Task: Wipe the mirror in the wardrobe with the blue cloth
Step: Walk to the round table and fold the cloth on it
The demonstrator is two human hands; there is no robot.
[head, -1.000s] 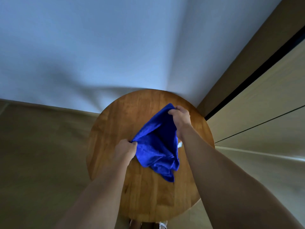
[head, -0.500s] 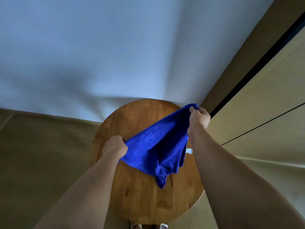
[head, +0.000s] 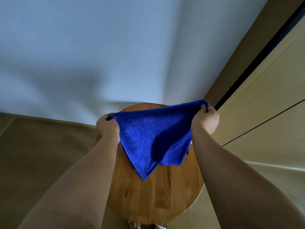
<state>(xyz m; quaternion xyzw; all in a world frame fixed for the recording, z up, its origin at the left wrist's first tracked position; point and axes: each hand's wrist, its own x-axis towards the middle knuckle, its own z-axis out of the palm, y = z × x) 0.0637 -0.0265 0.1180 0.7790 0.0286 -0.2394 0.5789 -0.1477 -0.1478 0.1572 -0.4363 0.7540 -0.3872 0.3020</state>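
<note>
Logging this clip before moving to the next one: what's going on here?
A person stands over a round wooden table and holds a blue cloth spread out between both hands. The left hand grips one upper corner, the right hand pinches the other, and the rest of the cloth hangs down in a point above the tabletop. Pale wardrobe panels stand at the right. No mirror is in view, so wiping has not begun.
</note>
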